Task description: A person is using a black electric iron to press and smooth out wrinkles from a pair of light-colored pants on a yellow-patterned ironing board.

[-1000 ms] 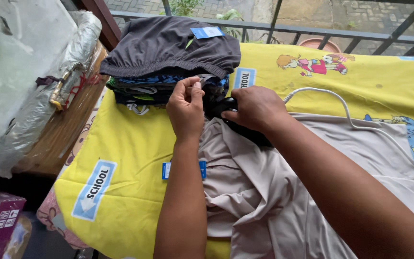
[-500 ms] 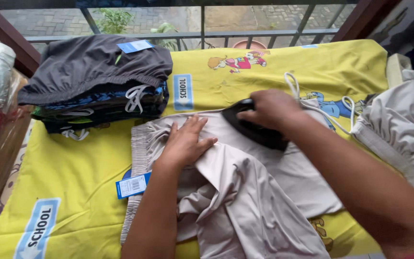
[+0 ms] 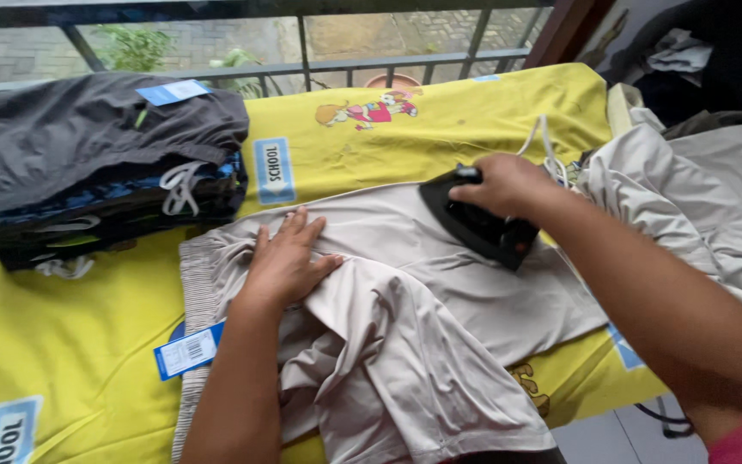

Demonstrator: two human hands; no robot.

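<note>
A beige garment (image 3: 405, 344) lies spread and partly crumpled on a yellow printed cloth (image 3: 88, 344) that covers the ironing surface. My left hand (image 3: 285, 258) lies flat on the garment near its ribbed waistband, fingers apart. My right hand (image 3: 504, 185) grips the handle of a black iron (image 3: 478, 225), which rests on the garment's smoother upper part. A white cord (image 3: 547, 146) runs from the iron toward the back right. A blue and white tag (image 3: 186, 351) hangs at the garment's left edge.
A stack of folded dark clothes (image 3: 105, 163) with a tag on top sits at the back left. More beige fabric (image 3: 697, 206) is heaped at the right. A metal railing (image 3: 302, 64) runs behind the surface, with plants beyond.
The view swung left to right. My left hand went from the stack of dark clothes to lying flat on the garment. My right hand slid the iron to the right across the fabric.
</note>
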